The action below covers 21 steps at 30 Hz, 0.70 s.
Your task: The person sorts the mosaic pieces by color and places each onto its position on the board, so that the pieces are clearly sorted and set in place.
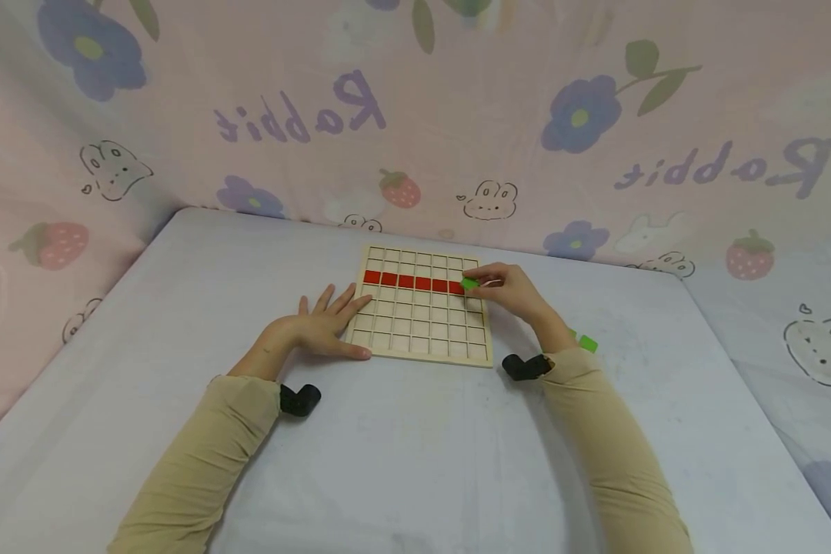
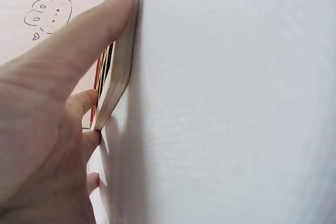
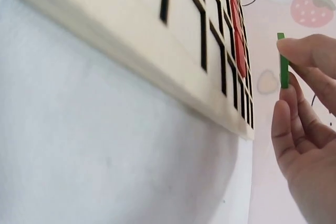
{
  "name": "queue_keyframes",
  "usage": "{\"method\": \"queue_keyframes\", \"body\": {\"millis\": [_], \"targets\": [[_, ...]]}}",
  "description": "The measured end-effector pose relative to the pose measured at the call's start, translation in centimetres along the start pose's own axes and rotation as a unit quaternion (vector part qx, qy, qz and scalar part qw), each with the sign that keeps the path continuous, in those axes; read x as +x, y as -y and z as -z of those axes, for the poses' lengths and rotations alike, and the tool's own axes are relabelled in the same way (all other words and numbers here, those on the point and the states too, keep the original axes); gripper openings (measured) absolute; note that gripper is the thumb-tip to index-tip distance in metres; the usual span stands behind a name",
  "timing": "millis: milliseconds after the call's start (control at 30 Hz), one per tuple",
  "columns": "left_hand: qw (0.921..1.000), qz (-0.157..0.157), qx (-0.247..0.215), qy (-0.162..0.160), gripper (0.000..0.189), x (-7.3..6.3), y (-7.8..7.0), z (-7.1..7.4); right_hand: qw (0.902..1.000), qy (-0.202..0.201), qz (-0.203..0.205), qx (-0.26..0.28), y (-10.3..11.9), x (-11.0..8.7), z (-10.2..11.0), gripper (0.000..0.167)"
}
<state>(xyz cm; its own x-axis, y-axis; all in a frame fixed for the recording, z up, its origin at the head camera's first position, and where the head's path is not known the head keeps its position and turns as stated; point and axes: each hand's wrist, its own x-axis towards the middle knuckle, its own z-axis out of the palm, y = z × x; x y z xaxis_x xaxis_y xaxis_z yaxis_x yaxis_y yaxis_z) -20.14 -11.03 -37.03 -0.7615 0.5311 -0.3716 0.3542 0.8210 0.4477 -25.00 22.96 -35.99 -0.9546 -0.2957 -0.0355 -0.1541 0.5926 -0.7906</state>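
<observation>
From where I stand, the surface [image 1: 402, 454] is broad and white, with faint smudges here and there; a pink cloth [image 1: 443, 154] hangs behind it and along both sides, printed with blue flowers [image 1: 582, 114], strawberries [image 1: 399, 189] and outlined rabbit faces [image 1: 491, 201]; the word "Rabbit" runs across it twice in purple, mirror-reversed; the light is soft, and pale shadows fall by the arms.

The board [image 1: 421, 316] lies flat toward the far side of the surface, slightly turned; it is thin pale wood, its grid seven columns wide, with dark lines between the cells; six red tiles [image 1: 405, 282] fill a row nearer the far edge, from its left end; the rest of the grid I can see is bare wood.

The left hand [image 1: 325, 329] is spread at the board's left side, thumb on the near corner; the right hand [image 1: 512, 288] pinches a green tile [image 1: 469, 284] between thumb and fingers, above the board by the right end of the red row; the right wrist view shows this tile thin, edge-on and apart from the wood; two loose green tiles [image 1: 588, 343] lie beside the right forearm, one mostly hidden; both sleeves [image 1: 609, 431] are tan.
</observation>
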Motion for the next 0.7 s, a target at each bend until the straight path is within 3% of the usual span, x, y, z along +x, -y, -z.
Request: {"method": "queue_keyframes", "body": {"millis": [233, 700], "targets": [[1.0, 0.0, -0.002, 0.003, 0.1, -0.1, 0.1, 0.0, 1.0, 0.003, -0.004, 0.004, 0.8, 0.5, -0.7, 0.037], [1.0, 0.002, -0.001, 0.003, 0.101, -0.1, 0.0, 0.0, 0.9988, 0.02, 0.034, 0.03, 1.6, 1.9, -2.9, 0.037]]}}
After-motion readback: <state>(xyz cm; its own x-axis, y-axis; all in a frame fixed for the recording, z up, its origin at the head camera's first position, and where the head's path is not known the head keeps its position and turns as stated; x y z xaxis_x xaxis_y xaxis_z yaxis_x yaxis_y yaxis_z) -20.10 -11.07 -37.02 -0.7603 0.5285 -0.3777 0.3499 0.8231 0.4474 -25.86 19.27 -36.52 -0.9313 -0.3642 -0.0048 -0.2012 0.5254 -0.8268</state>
